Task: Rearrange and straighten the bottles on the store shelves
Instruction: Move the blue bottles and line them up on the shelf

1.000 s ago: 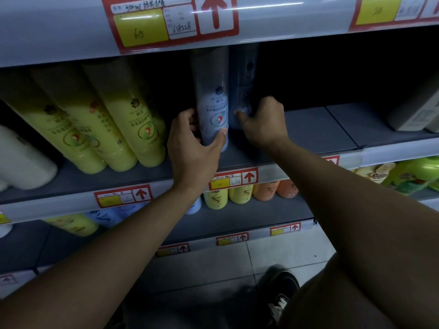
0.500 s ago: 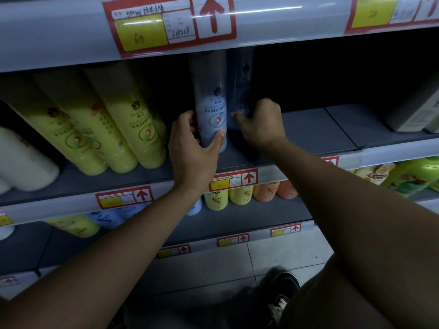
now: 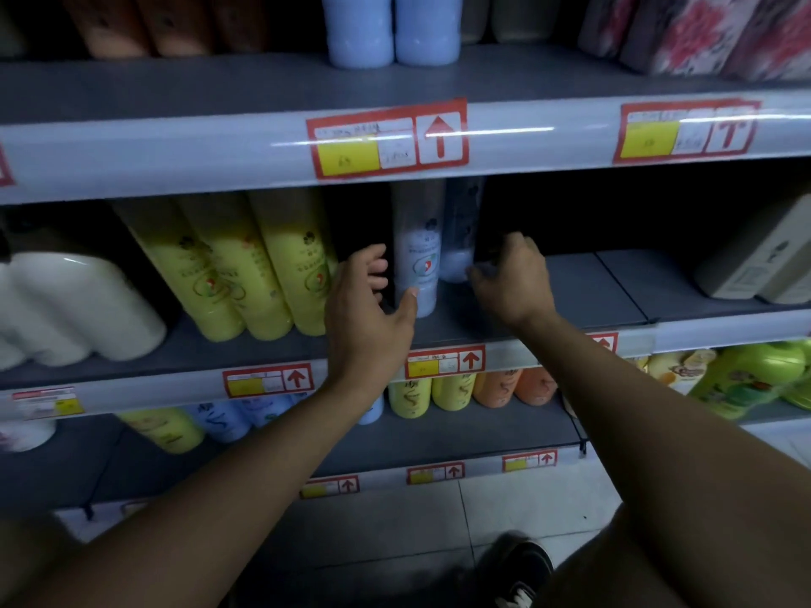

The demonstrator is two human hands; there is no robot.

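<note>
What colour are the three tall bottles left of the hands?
Yellow tall plastic bottles, clearest in the head view.

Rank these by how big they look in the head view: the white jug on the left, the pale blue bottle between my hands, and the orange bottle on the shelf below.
1. white jug
2. pale blue bottle, top hidden by the shelf edge
3. orange bottle, only its lower part shows

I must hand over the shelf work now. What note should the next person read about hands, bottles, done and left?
Left hand: open around the front pale blue bottle, thumb touching it, no firm grip.
Right hand: curled at the base of the rear pale blue bottle; hold unclear.
Yellow bottles stand in a row to the left.
Left: align both blue bottles, then check the other shelves.
</note>
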